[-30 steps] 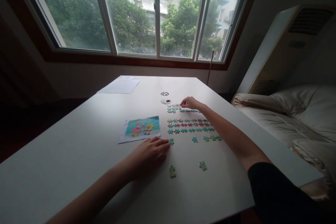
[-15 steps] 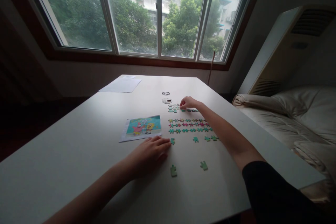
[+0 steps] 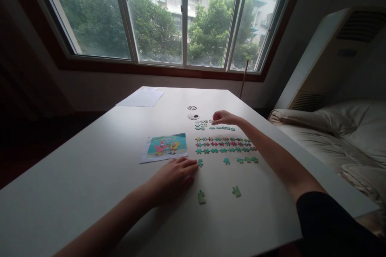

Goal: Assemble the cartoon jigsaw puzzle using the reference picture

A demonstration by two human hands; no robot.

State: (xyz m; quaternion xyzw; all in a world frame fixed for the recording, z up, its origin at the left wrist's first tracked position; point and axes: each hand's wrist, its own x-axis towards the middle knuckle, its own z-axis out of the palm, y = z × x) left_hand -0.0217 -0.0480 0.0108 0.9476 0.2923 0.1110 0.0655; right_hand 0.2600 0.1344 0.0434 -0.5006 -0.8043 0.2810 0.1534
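– Where does the left hand [image 3: 176, 174] rest?
– It lies palm down on the wide white table [image 3: 90, 160], at the near left of the puzzle. Its fingers are loosely stretched and grip nothing; the tips reach the left edge of a small teal, knobbed puzzle piece [image 3: 200, 163].
– And the right hand [image 3: 224, 117]?
– It is farther away, at the right end of a small group of pale green puzzle pieces [image 3: 198, 128]. The fingers are bent, with their tips close together – whether a piece is between them, I cannot tell.
– Where are the other pieces?
– Between the hands, in depth, three long rows of green, pink and yellow puzzle pieces [image 3: 222, 143] go from left to right. Nearer, on the right, three green puzzle pieces [image 3: 247, 160] stand in a line, with one single teal piece [image 3: 226, 161] to their left. Nearest are two dull green pieces [image 3: 201, 197], well apart.
– What is left of the rows?
– A flat paper sheet with a coloured cartoon picture [image 3: 169, 144], just beyond the left hand.
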